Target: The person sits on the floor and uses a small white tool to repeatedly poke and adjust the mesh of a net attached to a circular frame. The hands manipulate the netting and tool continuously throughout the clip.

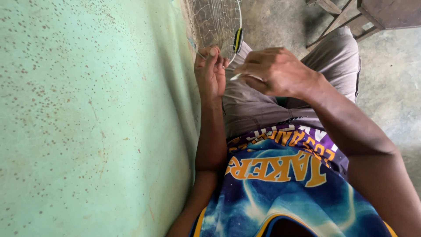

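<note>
A fine pale fishing net [215, 22] hangs beside a green wall and drops to my lap. My left hand [209, 72] pinches the net's mesh between thumb and fingers at its lower edge. My right hand [274, 70] is closed on a small pale netting needle [237, 76], its tip pointing toward the left hand. A thin line runs between the two hands. A small black and yellow piece [238, 40] sits on the net's edge cord just above my hands.
A speckled green wall [87, 118] fills the left half. My grey trousers [263, 105] and blue-purple shirt lie below the hands. A wooden chair or bench frame [368, 17] stands on the concrete floor [394, 79] at the upper right.
</note>
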